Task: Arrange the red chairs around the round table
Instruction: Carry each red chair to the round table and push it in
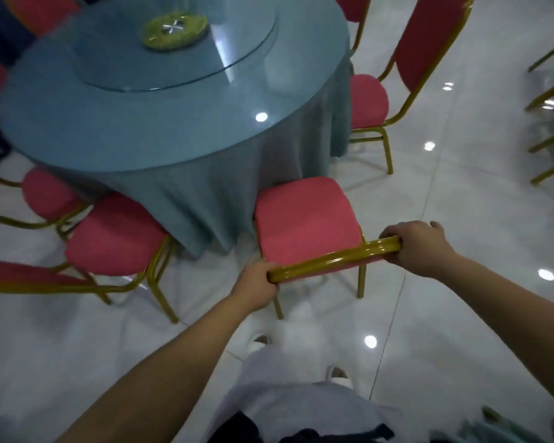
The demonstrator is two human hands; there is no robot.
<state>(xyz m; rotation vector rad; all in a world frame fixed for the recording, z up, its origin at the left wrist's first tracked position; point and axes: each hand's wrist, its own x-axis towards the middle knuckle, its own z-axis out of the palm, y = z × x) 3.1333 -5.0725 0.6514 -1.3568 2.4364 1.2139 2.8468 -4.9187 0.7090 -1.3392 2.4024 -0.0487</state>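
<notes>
Head view, the only one: a person stands behind a red chair (304, 225) and looks down over its back at the round counter (141, 123). The left hand (256, 284) grips the left end of the gold top rail (333, 255) and the right hand (419, 247) grips the right end. The fingers of both hands are curled round the tube. Holding the rail at its two ends probably gives the best control, since the chair can be steered and squared up by pushing one side more than the other.

The chair sits on the shiny tiled floor (461, 219) at the near right part of the counter. Its seat faces the counter and its back faces the person. The front edge of the seat meets the hanging blue cloth (205, 193); whether it touches or slips just under cannot be told. The rail's long axis runs from lower left to upper right in the picture, roughly along the counter's curved edge, so the chair points in toward the middle.

Another red chair (115, 238) stands just beside it on the left, and one more (368, 100) is on the right, set a little back from the cloth. A glass turntable (237, 59) with a green disc (175, 30) lies on the counter. This chair looks close to its place, and a small push may finish it.
</notes>
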